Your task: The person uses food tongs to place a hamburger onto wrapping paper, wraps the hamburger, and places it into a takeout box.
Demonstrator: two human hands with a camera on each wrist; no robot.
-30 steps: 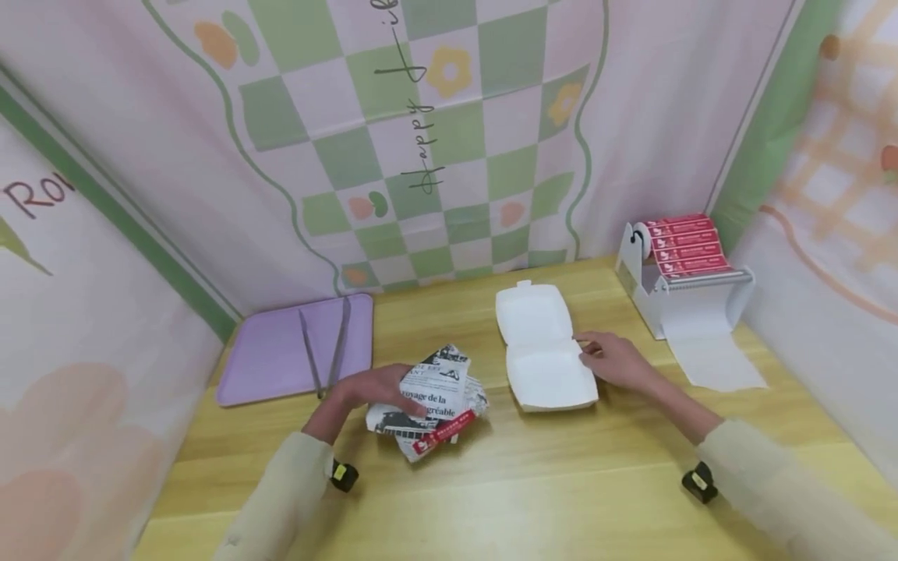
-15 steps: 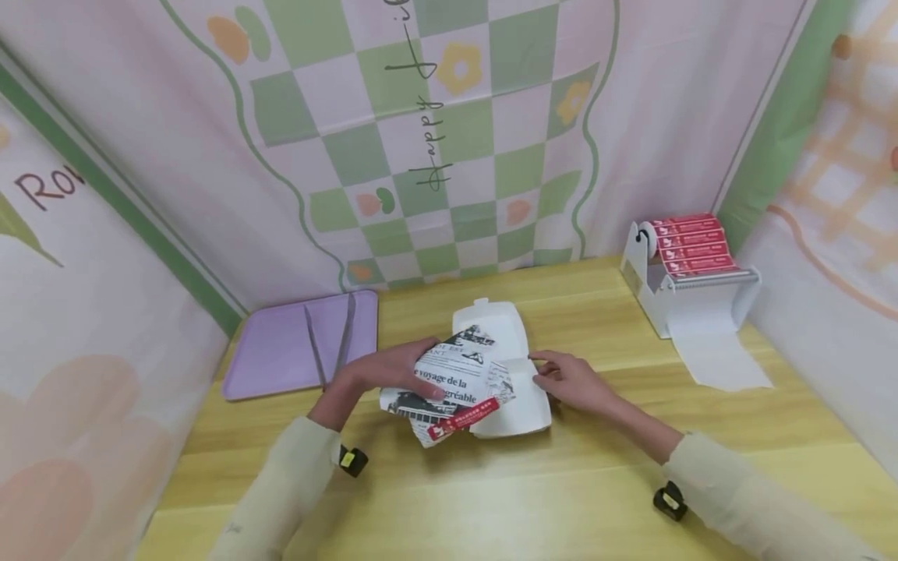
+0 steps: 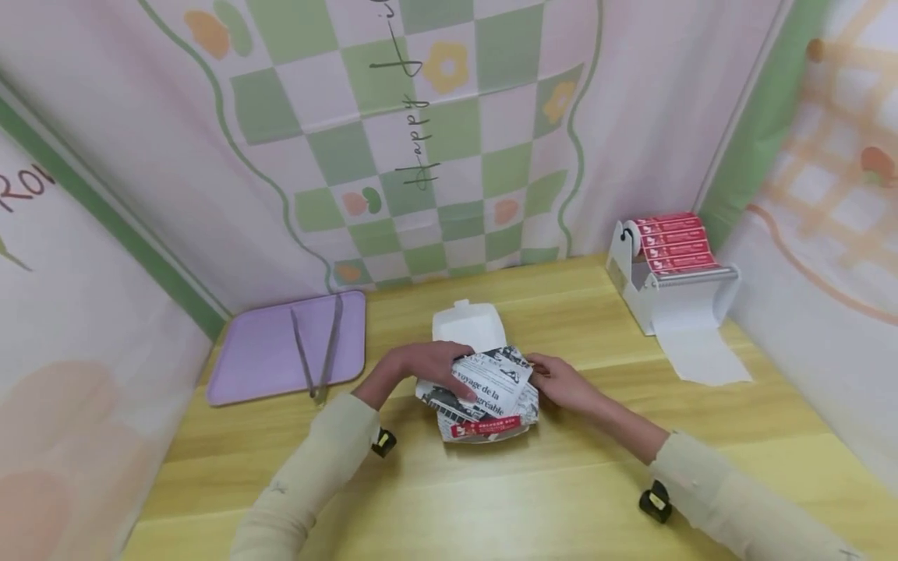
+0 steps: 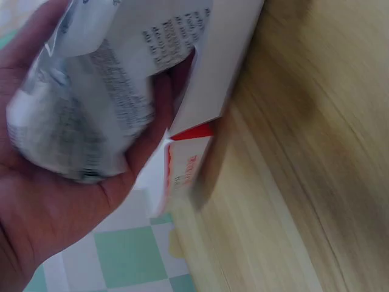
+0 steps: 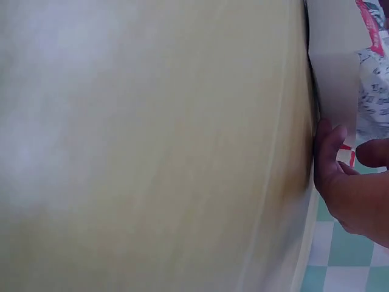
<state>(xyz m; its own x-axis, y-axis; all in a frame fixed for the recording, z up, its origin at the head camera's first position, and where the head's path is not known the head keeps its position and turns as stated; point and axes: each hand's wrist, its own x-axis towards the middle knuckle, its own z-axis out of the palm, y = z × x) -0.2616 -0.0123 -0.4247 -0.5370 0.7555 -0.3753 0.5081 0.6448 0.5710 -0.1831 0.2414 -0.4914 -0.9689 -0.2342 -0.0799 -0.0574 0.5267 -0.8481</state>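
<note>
My left hand (image 3: 438,365) grips a bundle wrapped in newsprint paper (image 3: 494,386), closed with a red label (image 3: 486,426). In the left wrist view the bundle (image 4: 85,115) lies against the palm, its contents hidden. It sits in or just over the lower half of a white takeout box (image 3: 468,323), whose lid half lies open toward the back. My right hand (image 3: 564,383) holds the box's right side near the fold. In the right wrist view its curled fingers (image 5: 331,146) are against the box wall (image 5: 337,79), the thumb on the other side of the edge.
A purple tray (image 3: 252,354) with metal tongs (image 3: 326,351) on it stands at the back left. At the back right is a dispenser (image 3: 634,292) with a roll of red labels (image 3: 677,241); its blank backing strip (image 3: 701,351) hangs onto the wooden table (image 3: 596,483). Curtains enclose the table.
The box has slid left with my right hand at its side. My left hand has carried the wrapped bundle rightward from the bare table to the lower half of the box.
</note>
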